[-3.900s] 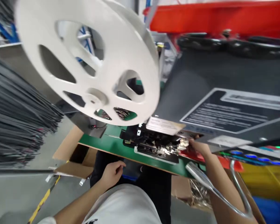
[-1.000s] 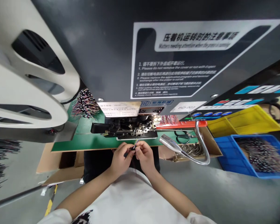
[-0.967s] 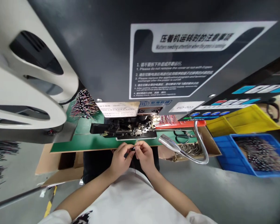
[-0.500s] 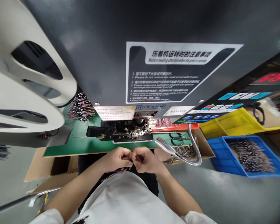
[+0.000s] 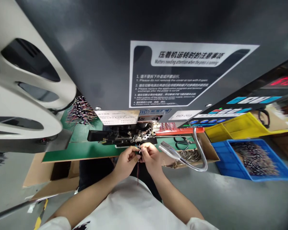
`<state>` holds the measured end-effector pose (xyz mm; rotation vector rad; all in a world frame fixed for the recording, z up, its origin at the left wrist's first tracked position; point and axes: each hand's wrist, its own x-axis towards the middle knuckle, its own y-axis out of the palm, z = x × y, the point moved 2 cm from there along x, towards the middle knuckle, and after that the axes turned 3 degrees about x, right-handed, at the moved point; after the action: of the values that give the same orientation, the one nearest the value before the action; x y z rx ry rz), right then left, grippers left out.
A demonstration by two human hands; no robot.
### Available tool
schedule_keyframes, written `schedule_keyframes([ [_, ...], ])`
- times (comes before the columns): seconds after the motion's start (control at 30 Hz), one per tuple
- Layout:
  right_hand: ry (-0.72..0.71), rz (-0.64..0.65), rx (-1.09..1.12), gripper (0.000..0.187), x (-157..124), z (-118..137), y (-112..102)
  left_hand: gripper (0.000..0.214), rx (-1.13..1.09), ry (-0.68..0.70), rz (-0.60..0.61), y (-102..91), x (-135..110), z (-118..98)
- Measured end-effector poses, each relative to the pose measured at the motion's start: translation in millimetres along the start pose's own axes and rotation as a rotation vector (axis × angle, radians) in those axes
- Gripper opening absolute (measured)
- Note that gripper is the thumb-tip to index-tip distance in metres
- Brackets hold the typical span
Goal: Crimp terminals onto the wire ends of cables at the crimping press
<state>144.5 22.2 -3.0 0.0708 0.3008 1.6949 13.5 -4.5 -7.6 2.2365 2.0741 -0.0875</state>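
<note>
My left hand (image 5: 126,159) and my right hand (image 5: 150,156) meet just in front of the black crimping die (image 5: 124,137) at the foot of a dark grey press machine (image 5: 134,51). Both pinch a thin bundle of coloured wires (image 5: 138,152), whose tips point up toward the die while the rest hangs down toward my lap. The die sits on a green bench top (image 5: 79,150).
A large white reel (image 5: 21,95) hangs at the left. Loose wire bundles (image 5: 80,110) lie on the bench behind it. A gooseneck lamp (image 5: 180,153) juts out on the right, beside scissors (image 5: 181,139), a yellow bin (image 5: 232,127) and a blue bin (image 5: 252,158) of wires. Cardboard boxes (image 5: 55,175) stand below.
Half a second ago my hands held the wires lower, near my lap; now they have risen to the die's front edge. Earlier my right hand reached to the right of the die.
</note>
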Motion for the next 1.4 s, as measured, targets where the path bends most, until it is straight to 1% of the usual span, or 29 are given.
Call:
schedule_keyframes([
  [0.1, -0.007, -0.029, -0.028, 0.027, 0, -1, 1, 0.023, 0.085, 0.053, -0.017, 0.0, -2, 3],
  [0.27, -0.094, -0.016, -0.083, 0.019, 2, 2, 1, 0.021, 0.279, 0.136, -0.027, -0.9, -3, 5],
  [0.4, -0.161, -0.069, -0.142, 0.018, 5, 4, 0, 0.021, 0.478, 0.167, -0.063, -1.0, 0, 6],
  [0.47, -0.175, -0.097, -0.147, 0.018, 7, 3, 0, 0.021, 0.537, 0.177, -0.088, -0.8, 2, 5],
  [0.57, -0.204, -0.118, -0.139, 0.015, 9, 3, 1, 0.019, 0.557, 0.196, -0.118, -0.3, 3, 4],
  [0.67, -0.244, -0.1, -0.19, 0.011, 11, 4, 1, 0.018, 0.563, 0.211, -0.144, -0.5, 4, 2],
  [0.77, -0.277, -0.086, -0.275, 0.014, 12, 5, 1, 0.017, 0.575, 0.23, -0.16, -1.4, 4, 0],
  [0.87, -0.307, -0.099, -0.319, 0.017, 12, 7, 0, 0.016, 0.582, 0.249, -0.17, -2.0, 5, 0],
  [1.13, -0.37, -0.139, -0.365, 0.015, 16, 9, 3, 0.013, 0.616, 0.218, -0.205, -1.6, 9, 0],
  [1.23, -0.369, -0.125, -0.366, 0.014, 17, 9, 3, 0.013, 0.604, 0.21, -0.198, -1.9, 9, 1],
  [1.4, -0.328, -0.126, -0.317, 0.012, 16, 8, 2, 0.017, 0.601, 0.226, -0.202, -3.4, 7, 4],
])
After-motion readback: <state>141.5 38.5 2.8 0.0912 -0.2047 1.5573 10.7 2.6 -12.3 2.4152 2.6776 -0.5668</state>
